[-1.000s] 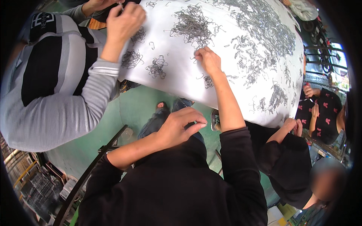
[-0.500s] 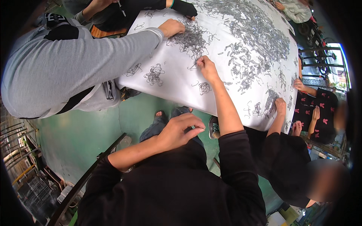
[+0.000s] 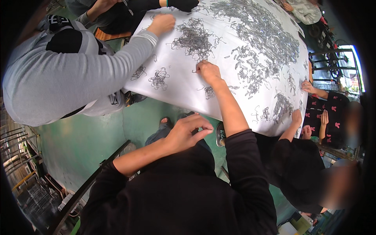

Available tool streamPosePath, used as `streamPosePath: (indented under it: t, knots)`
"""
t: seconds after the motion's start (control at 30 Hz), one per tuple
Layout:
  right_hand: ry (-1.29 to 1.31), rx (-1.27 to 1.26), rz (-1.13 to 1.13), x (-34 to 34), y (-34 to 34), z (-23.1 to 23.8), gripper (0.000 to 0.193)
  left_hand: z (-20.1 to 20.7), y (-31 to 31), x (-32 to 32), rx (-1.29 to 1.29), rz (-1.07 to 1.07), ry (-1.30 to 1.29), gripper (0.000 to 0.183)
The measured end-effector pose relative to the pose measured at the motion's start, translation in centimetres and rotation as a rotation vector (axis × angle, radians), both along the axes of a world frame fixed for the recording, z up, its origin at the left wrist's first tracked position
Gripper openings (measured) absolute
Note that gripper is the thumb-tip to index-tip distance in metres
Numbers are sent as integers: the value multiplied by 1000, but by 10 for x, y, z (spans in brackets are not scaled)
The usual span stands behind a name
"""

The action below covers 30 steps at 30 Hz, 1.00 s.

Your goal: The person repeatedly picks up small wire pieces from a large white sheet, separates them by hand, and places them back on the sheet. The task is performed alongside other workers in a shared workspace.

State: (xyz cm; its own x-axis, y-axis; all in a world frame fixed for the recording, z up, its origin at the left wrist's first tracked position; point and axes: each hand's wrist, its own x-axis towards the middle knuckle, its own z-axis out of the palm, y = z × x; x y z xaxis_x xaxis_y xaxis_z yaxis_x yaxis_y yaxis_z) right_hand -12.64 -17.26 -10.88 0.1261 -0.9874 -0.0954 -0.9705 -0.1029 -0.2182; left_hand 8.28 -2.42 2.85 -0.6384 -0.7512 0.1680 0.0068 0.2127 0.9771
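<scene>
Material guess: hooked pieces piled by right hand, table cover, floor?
Hooked pieces: probably metal wire, dark grey; thin, bent shapes that hold their curves.
Table cover: white, smooth, fairly matte; fabric or plastic sheet, can't tell.
Floor: likely painted or coated concrete; continuous green with soft, lighter patches.

And here's the right hand [image 3: 208, 72] at the near edge of the big wire tangle [image 3: 192, 39], its fingertips hard to make out! Left hand [image 3: 185, 132] sits nearer the body than the tangle, off the white bench [image 3: 178, 88], thumb and fingertip together. Left of the tangle, a grey sleeve [image 3: 105, 62]; right of it, small metal links [image 3: 270, 35] spread thickly.
</scene>
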Motion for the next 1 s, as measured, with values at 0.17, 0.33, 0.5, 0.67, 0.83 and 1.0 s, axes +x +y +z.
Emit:
streamPosePath:
  t: [0.17, 0.33, 0.5, 0.67, 0.83, 1.0]
  knots:
    - [17, -31, 57, -1, -1, -6, 10, 2, -1, -2, -2, 9, -5, 9]
    - [-388, -11, -180, -12, 9, -9, 11, 1, 0, -2, -22, 21, -9, 10]
    - [-712, -20, -434, -20, 4, -19, 14, 0, 1, -5, -31, 32, -9, 10]
    - [-495, 21, -467, -19, 4, -5, 19, 2, 4, -8, 6, 51, -23, 10]
    - [-100, 158, -482, 17, -10, 2, 28, 3, 5, -14, 4, 67, -31, 10]
    - [-312, 188, -432, 15, -13, 0, 29, 7, 7, -16, 13, 46, -79, 10]
